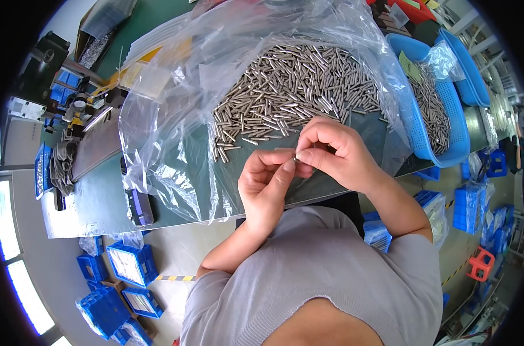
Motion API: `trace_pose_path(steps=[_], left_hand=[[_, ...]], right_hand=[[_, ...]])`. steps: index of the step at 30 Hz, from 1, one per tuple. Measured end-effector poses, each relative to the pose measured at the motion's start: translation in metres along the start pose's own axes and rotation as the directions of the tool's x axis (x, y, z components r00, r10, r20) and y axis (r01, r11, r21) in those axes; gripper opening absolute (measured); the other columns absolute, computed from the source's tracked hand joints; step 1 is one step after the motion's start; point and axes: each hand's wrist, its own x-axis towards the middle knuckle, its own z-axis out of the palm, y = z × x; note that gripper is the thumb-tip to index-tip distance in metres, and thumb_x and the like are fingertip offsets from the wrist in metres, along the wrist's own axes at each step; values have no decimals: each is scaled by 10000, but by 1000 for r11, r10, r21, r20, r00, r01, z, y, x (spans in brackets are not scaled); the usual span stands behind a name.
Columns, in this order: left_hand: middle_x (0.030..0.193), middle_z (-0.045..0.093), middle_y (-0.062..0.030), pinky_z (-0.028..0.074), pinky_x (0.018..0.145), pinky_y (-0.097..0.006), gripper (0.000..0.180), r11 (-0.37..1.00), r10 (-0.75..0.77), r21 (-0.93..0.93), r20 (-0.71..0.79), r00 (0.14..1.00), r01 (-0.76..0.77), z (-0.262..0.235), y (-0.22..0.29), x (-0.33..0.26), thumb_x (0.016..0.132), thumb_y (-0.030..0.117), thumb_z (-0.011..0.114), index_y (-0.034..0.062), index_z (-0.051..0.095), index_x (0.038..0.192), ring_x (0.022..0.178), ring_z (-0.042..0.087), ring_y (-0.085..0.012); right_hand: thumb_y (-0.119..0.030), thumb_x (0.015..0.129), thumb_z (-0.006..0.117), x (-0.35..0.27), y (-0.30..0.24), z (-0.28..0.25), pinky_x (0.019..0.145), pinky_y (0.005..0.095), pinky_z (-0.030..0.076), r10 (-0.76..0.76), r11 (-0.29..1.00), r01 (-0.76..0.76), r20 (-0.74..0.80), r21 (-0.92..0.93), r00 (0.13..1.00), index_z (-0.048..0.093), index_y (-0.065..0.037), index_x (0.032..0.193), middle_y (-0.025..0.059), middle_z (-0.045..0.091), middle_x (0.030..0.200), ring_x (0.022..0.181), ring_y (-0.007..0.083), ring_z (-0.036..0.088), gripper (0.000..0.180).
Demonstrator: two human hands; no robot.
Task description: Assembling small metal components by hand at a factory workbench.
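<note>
My left hand (pixel 266 185) and my right hand (pixel 334 151) meet over the near edge of the table. Thumb and fingertips of each are closed in a pinch on one small metal pin (pixel 295 157); only its shiny tip shows, the rest lies behind the fingers. Just beyond them spreads a heap of slim silvery metal pins (pixel 296 86), lying on a clear plastic bag (pixel 175 132) opened out over the table. A few loose pins rest at the heap's near left edge, close to my left hand.
A blue basket (pixel 460 130) of similar pins stands at the right, with another blue basket (pixel 469 75) behind it. On the green table (pixel 95 202) lies a purple-and-black device (pixel 140 207). Machine fixtures (pixel 77 104) occupy the far left. Blue crates (pixel 132 262) and a red stool (pixel 481 263) stand on the floor.
</note>
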Motion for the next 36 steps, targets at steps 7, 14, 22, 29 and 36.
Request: trace_pose_path(steps=[7,14,22,29,36], left_hand=[[931,590,-233,511,676,-323,61,986,123,75,250,960,-146,-2,3,-11,856,-60,483,-30,499,907,729,603,-214],[922,596,-228,502,670,-298,151,969,68,172,502,862,-177,-9,5,-7,793,-125,481,-44,553,898,732,596,-203],[953,604,-183,508,705,-287,148,995,57,-92,370,927,-24,-7,4,-8,811,-119,497,-20,548,908,781,614,-175],[1003,600,-209,540,744,-335,68,976,-45,-209,87,995,63,-6,4,2,890,-41,493,-31,505,957,785,635,-207],[940,623,-191,557,726,-349,78,981,-35,-190,36,999,41,-4,0,3,889,-31,505,-47,514,965,801,650,-234]], right_hand=[[-169,902,501,11,8,-24,605,252,457,347,605,-302,98,737,933,570,-29,913,29,587,783,674,102,542,157],[-158,803,650,28,1,0,507,254,399,227,974,-227,138,-22,964,606,-59,828,-17,534,700,576,106,483,111],[-140,755,664,27,14,13,512,307,453,-96,696,238,242,-677,966,599,-65,828,55,584,758,604,192,590,123],[-58,850,577,8,-16,-19,621,188,412,191,946,-172,-45,273,981,574,-12,889,9,599,810,729,53,546,60],[-69,865,598,-2,-13,-7,569,163,389,94,970,-85,-29,229,995,581,-16,884,-9,607,741,647,6,505,58]])
